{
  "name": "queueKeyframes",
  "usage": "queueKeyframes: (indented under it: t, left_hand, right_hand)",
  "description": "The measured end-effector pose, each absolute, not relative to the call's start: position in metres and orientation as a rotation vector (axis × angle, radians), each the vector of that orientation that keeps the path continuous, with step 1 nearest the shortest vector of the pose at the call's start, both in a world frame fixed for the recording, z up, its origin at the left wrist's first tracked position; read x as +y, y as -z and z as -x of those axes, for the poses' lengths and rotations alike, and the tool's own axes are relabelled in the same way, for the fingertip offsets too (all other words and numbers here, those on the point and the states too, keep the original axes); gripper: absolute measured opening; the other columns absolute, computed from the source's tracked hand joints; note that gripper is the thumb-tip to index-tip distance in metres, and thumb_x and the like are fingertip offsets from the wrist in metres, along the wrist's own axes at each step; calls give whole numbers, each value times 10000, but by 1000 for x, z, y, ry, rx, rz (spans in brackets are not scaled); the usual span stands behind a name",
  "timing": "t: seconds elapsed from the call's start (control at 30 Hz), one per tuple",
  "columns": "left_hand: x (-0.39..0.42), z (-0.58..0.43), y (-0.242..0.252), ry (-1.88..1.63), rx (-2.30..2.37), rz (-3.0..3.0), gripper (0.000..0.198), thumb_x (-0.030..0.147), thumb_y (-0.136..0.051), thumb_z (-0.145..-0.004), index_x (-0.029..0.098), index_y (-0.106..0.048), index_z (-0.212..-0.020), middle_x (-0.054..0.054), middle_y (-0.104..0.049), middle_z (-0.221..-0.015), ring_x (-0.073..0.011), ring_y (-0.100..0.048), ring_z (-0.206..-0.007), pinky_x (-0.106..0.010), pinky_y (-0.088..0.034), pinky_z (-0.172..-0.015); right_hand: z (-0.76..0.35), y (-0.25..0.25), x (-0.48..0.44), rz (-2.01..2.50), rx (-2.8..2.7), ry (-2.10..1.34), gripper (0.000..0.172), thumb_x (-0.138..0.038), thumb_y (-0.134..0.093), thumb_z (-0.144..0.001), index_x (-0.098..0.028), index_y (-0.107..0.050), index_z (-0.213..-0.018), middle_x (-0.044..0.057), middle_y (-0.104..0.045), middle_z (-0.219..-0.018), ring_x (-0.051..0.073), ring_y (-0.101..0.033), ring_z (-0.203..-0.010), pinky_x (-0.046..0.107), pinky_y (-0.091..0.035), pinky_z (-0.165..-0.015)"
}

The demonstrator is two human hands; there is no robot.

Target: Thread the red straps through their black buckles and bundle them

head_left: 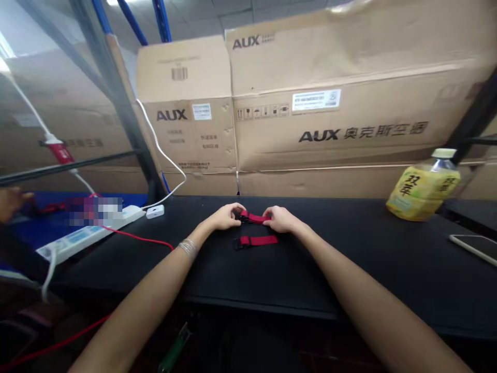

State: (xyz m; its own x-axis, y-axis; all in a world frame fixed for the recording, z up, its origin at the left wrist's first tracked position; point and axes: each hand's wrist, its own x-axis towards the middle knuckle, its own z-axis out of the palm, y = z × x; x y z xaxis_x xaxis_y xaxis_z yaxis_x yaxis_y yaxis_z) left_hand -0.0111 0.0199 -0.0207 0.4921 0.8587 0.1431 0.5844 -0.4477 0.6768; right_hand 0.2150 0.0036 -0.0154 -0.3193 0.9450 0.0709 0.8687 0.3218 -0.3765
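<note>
A short red strap [255, 218] with a black buckle stretches between my hands over the black table. My left hand [224, 216] pinches its buckle end, and the fingertips partly cover the buckle. At the other end, the thumb and fingers of my right hand [282, 219] are closed on the red webbing. Just nearer to me, a second red strap [264, 241] lies flat on the table, its black buckle [238, 243] pointing left. Neither hand touches that one.
Large cardboard boxes [330, 119] line the back. On the right stand a yellow-labelled bottle [423, 189] and a phone [476, 245]. To the left are a white power strip [91, 234], a small white adapter [155, 211] and a red cord [140, 237]. Another person's hand [13, 202] shows far left.
</note>
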Motion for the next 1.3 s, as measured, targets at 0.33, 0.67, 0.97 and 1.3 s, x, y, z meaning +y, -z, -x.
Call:
queueKeyframes:
  t: [0.33, 0.67, 0.97, 1.3]
  left_hand:
    - [18, 11, 21, -631, 1221, -2245, 473, 149, -584, -587, 149, -549, -1059, -17, -580, -864, -59, -438, -515, -179, -353, -471]
    - [14, 10, 15, -559, 1268, -2229, 448, 159, -585, -609, 120, -569, -1056, 50, -487, -567, -73, -409, -472, -179, -307, -452]
    - [16, 12, 18, -620, 1198, -2204, 497, 152, -589, -606, 147, -532, -1100, 9, -565, -754, -65, -433, -503, -178, -339, -462]
    - [18, 8, 16, -986, 1215, -2175, 230, 227, -569, -700, 144, -547, -914, -5, -563, -857, -38, -392, -484, -177, -334, -472]
  right_hand:
    - [-215, 13, 3, 1664, -2310, -393, 223, -244, -627, -735, -173, -661, -944, 65, -664, -857, 170, -597, -780, 224, -406, -659]
    - [-214, 11, -2, 1604, -2348, -345, 262, -284, -616, -743, -186, -655, -983, 60, -654, -846, 167, -590, -761, 228, -408, -665]
    - [-214, 13, -1, 1572, -2341, -348, 265, -300, -614, -745, -198, -654, -986, 50, -649, -833, 163, -589, -761, 222, -410, -679]
    - [-213, 13, -1, 1590, -2344, -341, 266, -288, -619, -739, -195, -659, -985, 49, -650, -803, 165, -592, -751, 224, -412, -681]
